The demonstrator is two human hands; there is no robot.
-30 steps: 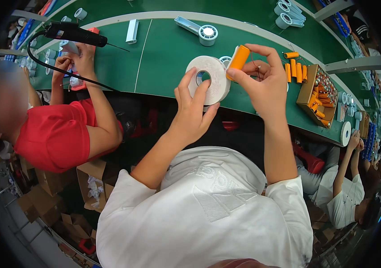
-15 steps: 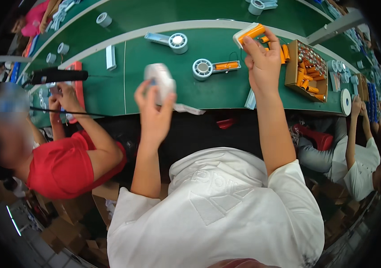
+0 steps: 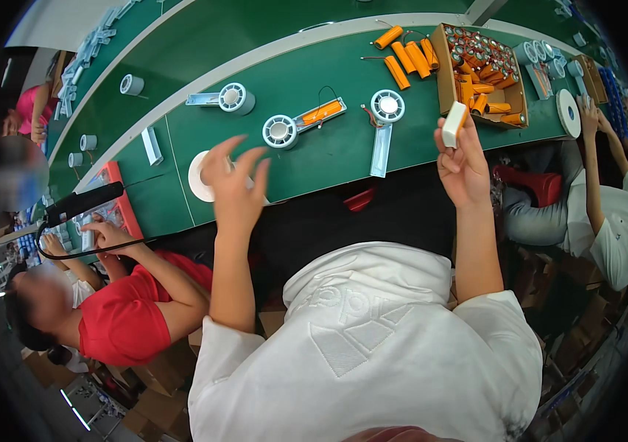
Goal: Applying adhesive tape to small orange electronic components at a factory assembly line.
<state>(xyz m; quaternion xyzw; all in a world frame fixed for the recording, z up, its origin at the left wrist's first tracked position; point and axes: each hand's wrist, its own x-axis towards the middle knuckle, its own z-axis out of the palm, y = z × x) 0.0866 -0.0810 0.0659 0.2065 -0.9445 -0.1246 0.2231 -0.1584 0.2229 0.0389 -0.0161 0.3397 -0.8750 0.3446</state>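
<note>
My right hand (image 3: pixel 465 168) is closed on an orange cylindrical battery (image 3: pixel 464 116) with a white strip (image 3: pixel 452 127) along its side, held up in front of the cardboard box. Only a sliver of orange shows past the white. My left hand (image 3: pixel 234 180) has its fingers spread and holds nothing. Behind and beside its fingers a white tape roll (image 3: pixel 197 177) lies flat on the table, partly hidden. Ahead of my hands, a light-blue fan body (image 3: pixel 281 132) has an orange battery (image 3: pixel 321 112) lying in its open handle. Another light-blue fan body (image 3: pixel 387 107) points its handle toward me.
A cardboard box (image 3: pixel 443 74) of orange batteries stands at the right, with several loose batteries (image 3: pixel 405 57) beside it. Farther left lie a third fan body (image 3: pixel 233 99) and a light-blue handle cover (image 3: pixel 152 146). A black power driver (image 3: pixel 85 202) hangs near the red-sleeved co-worker.
My left hand has let go of the white tape roll, which now lies on the table. The battery in my right hand has moved right and nearer, its white side turned into view.
</note>
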